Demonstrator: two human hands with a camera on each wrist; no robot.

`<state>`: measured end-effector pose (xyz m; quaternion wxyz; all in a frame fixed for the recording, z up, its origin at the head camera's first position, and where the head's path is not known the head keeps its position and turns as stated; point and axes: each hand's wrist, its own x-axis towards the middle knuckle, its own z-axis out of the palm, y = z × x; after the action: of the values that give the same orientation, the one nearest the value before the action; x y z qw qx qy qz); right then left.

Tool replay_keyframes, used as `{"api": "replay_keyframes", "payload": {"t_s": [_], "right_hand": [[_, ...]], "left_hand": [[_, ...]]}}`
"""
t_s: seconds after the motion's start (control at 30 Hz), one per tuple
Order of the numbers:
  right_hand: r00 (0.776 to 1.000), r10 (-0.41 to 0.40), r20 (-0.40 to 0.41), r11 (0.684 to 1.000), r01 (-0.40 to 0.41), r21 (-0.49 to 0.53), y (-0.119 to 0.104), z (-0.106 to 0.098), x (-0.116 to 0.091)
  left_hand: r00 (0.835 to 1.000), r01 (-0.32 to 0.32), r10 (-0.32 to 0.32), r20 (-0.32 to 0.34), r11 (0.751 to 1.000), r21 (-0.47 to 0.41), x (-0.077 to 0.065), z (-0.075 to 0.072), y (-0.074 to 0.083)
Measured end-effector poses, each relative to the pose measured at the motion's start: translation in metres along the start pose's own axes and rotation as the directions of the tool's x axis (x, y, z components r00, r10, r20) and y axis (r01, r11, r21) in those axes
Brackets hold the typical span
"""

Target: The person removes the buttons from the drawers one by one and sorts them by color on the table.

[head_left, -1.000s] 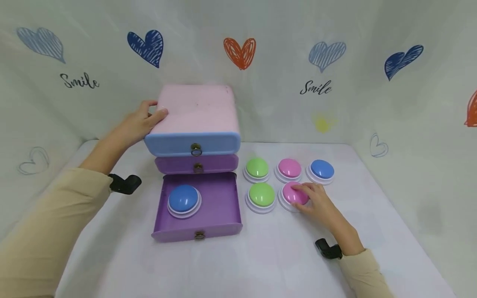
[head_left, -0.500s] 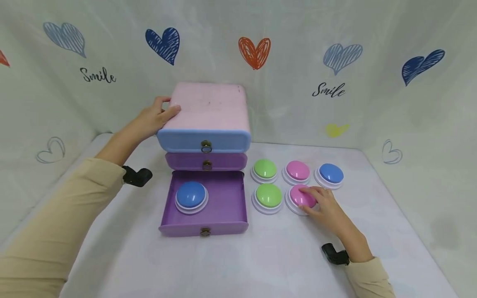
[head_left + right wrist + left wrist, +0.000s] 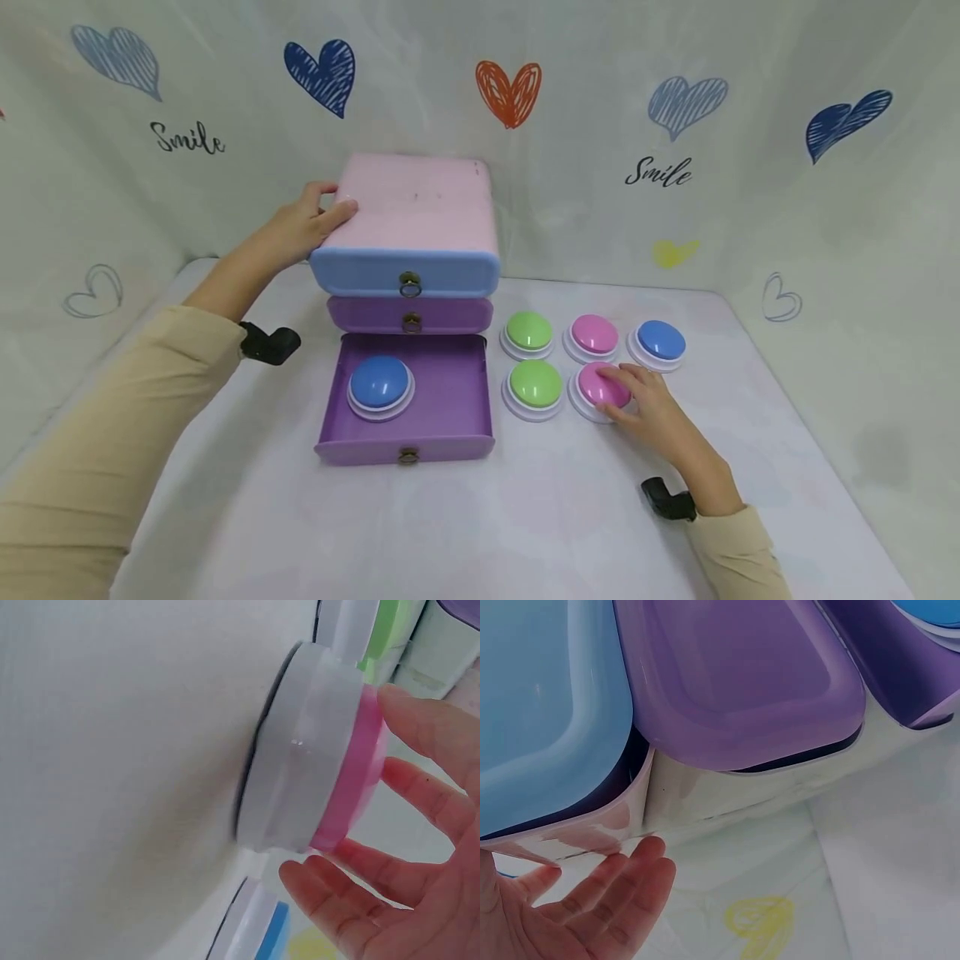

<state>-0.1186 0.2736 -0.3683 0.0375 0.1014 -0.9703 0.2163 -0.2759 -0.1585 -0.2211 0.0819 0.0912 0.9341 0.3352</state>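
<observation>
My left hand [image 3: 300, 225] rests on the left side of a pink-topped drawer unit [image 3: 420, 200], thumb over the top edge. In the left wrist view its nearly straight fingers [image 3: 641, 889] meet the unit's pale side, close to the blue front [image 3: 547, 712]. My right hand [image 3: 660, 421] holds the near pink push button [image 3: 596, 385] by its dome. The right wrist view has the thumb at one edge of the pink dome [image 3: 356, 776] and fingers at the opposite edge; the white base [image 3: 300, 750] stands against the table.
The unit's bottom purple drawer [image 3: 450, 400] is pulled out, with a blue push button [image 3: 378, 382] at its left. Beside the held one sits a green button [image 3: 536, 385]. Behind stand another green button [image 3: 528, 332], a pink button [image 3: 595, 335] and a blue button [image 3: 662, 340].
The head view has swung left, then slightly back and down, so everything shifts in it. Both hands keep their places, left on the drawer unit and right on the pink button.
</observation>
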Motion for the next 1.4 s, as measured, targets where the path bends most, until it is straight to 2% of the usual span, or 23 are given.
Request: {"api": "replay_keyframes", "payload": {"t_s": [0.2,0.4,0.57,0.73,0.9,1.1,1.33,1.4], "right_hand": [[0.999,-0.023,-0.025,1.0,0.023,0.001,-0.01,-0.008,-0.003],[0.996,-0.074,-0.041,0.997,0.075,0.031,-0.034,-0.018,-0.006],[0.985,-0.161,-0.067,0.985,0.165,0.054,-0.059,-0.023,-0.002],[0.958,-0.279,-0.063,0.957,0.283,0.063,-0.085,-0.021,0.009],[0.943,-0.333,0.008,0.94,0.331,0.079,-0.113,-0.011,0.022],[0.926,-0.365,0.1,0.93,0.356,0.093,-0.14,0.012,0.036],[0.895,-0.423,0.141,0.905,0.41,0.11,-0.164,0.035,0.051],[0.893,-0.422,0.155,0.906,0.408,0.118,-0.171,0.039,0.054]], "left_hand": [[1.0,-0.002,0.002,-0.002,1.0,-0.001,0.002,0.001,0.001],[1.0,0.001,-0.001,0.01,1.0,-0.003,0.002,0.0,0.001],[1.0,-0.003,0.003,0.004,1.0,-0.002,0.0,-0.001,0.002],[1.0,0.0,0.0,0.001,1.0,-0.001,-0.002,-0.002,0.001],[1.0,0.003,-0.003,0.006,1.0,-0.006,-0.003,-0.002,-0.001],[1.0,0.007,-0.007,0.012,1.0,-0.002,-0.002,0.0,-0.001],[1.0,-0.003,0.003,0.008,1.0,0.005,-0.001,0.0,0.0],[1.0,-0.007,0.007,0.006,1.0,0.006,0.0,0.0,0.001]]}}
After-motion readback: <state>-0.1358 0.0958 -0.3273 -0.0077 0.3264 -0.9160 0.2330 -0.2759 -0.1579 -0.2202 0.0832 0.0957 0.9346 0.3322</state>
